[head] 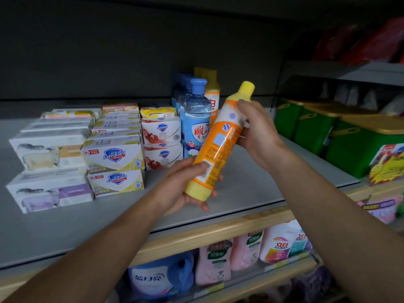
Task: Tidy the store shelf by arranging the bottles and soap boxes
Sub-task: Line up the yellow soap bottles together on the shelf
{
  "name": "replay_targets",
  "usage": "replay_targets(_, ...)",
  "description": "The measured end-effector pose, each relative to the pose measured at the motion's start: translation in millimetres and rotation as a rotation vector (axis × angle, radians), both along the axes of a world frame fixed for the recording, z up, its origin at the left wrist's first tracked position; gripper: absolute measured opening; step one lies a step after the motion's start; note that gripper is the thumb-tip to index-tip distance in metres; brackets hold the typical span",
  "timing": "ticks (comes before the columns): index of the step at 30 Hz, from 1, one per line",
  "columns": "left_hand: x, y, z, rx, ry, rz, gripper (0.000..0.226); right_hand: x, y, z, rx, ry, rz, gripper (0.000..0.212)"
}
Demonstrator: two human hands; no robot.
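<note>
Orange bottle (pixel 219 143) held in both my hands above the grey shelf (pixel 251 184), tilted with its yellow cap up and to the right.

My left hand (pixel 184 189) cups the yellow base, fingers curled under it and thumb across the label; my right hand (pixel 256 130) wraps the neck just below the cap. Its long axis runs from lower left to upper right, label facing me. Just left of it stand the blue-capped bottles (pixel 195 119), with a second orange bottle (pixel 212 97) behind them, and further left the stacked soap boxes (pixel 115 156). Bare shelf lies under it and to its right, up to the green boxes (pixel 354 145). The shelf's front edge is close below my left hand.
</note>
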State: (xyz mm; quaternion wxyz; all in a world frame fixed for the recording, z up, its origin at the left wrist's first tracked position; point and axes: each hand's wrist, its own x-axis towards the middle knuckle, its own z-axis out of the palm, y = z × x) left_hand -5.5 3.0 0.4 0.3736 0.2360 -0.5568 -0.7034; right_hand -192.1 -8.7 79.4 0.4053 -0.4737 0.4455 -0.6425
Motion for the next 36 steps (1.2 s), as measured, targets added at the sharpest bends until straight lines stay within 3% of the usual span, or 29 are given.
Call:
replay_targets(2,2,1,3,0.153,0.113,-0.158,0.058,-1,1,-1,0.051,-0.150,0.132,0.037)
replay_targets(5,7,-2,5,0.236,0.189,-0.318,0.079,-3,3,-2,0.093,-0.257,0.263,0.048)
replay_targets(9,10,-6,4,0.238,0.153,-0.371,0.065,-6,4,-5,0.039,-0.169,0.229,0.034)
replay_targets(12,2,-3,4,0.188,0.092,-0.228,0.058,-6,4,-2,-0.010,0.005,0.090,0.026)
replay_targets(16,-6,1,1,-0.106,-0.058,0.127,0.039,-2,0,4,-0.015,0.270,-0.238,0.034)
replay_targets(19,-12,4,-3,-0.308,-0.203,0.249,0.039,4,-4,5,-0.041,0.495,-0.392,0.040)
replay_targets(21,-11,5,-3,-0.217,-0.181,0.196,0.042,7,-5,3,-0.013,0.543,-0.351,0.040)
replay_targets(24,-2,4,2,0.128,0.041,-0.039,0.054,8,-6,-2,0.127,0.233,-0.090,0.038)
replay_targets(27,4,1,4,0.252,0.135,-0.182,0.061,9,-2,-4,0.124,-0.025,0.084,0.036)
replay_targets(32,3,0,4,0.301,0.167,-0.256,0.077,10,0,-4,0.117,-0.012,0.055,0.037)
replay_targets(36,2,-2,2,0.266,0.111,-0.231,0.073,10,2,-4,0.111,-0.006,0.029,0.036)
